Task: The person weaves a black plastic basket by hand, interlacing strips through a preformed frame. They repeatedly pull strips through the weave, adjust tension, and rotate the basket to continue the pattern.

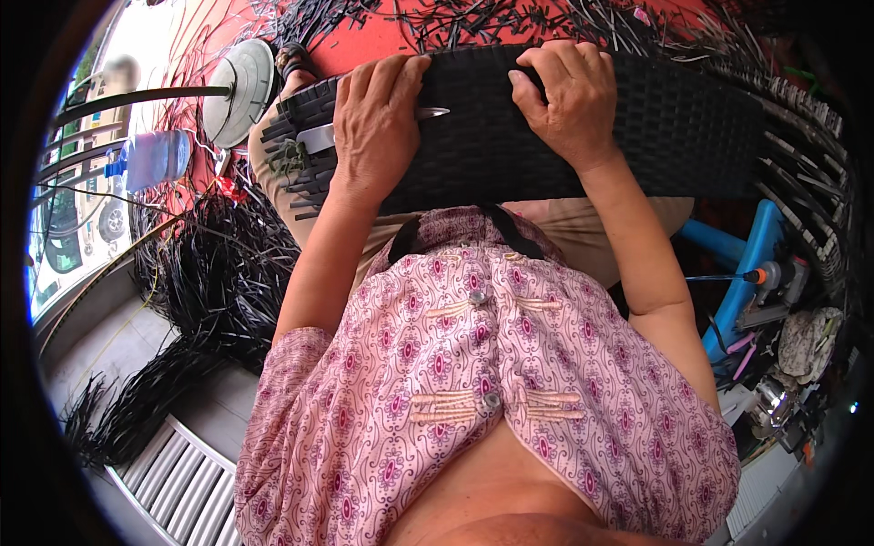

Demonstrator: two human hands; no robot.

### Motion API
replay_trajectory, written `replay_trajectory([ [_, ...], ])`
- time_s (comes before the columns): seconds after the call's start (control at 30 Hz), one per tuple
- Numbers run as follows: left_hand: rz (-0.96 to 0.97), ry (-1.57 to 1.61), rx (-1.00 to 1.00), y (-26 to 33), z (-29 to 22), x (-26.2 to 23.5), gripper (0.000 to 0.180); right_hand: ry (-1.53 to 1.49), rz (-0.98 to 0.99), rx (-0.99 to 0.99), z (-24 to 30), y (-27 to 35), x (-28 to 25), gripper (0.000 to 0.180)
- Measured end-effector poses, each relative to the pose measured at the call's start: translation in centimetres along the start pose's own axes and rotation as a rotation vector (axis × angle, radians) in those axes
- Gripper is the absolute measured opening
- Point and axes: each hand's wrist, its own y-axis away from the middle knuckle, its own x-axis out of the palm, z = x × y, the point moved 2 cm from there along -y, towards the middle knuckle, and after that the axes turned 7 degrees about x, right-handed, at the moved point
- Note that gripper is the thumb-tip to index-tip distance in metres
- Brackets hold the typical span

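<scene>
Across my lap lies a long black woven panel (473,136) of flat plastic strips, with loose strip ends sticking out on its left side. My left hand (378,123) is closed over the panel's far edge near that end. Under this palm runs a pointed metal tool: its silver tip (434,113) shows by the thumb side, its flat pale part (317,138) on the other side, and its middle is hidden. With fingers bent over the same edge, my right hand (574,100) grips the panel farther right, the thumb toward the left.
Black strips lie in a heap (228,264) at the left and over the red floor (364,32). A round grey base (238,94) and a clear blue bottle (157,160) stand far left. On the right are a blue frame (746,273), several tools and more strips.
</scene>
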Motion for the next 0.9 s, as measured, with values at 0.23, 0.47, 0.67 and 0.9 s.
replay_trajectory([
  [0.23, 0.008, -0.042, -0.014, 0.3, -0.8, 0.6, 0.040, -0.049, 0.007, 0.015, -0.5, 0.6, 0.1, 0.015],
  [0.47, 0.003, -0.032, -0.032, 0.8, -1.4, 0.8, 0.036, -0.052, 0.065, 0.017, -0.3, 1.3, -0.4, 0.011],
  [0.67, 0.020, -0.025, -0.003, 1.4, -1.9, 0.4, 0.038, -0.084, 0.034, 0.007, -0.1, 1.8, -0.7, 0.011],
  [0.9, 0.004, -0.026, 0.015, 1.0, -1.6, 0.6, 0.039, 0.132, -0.068, 0.093, -10.6, -0.9, -4.4, 0.022],
])
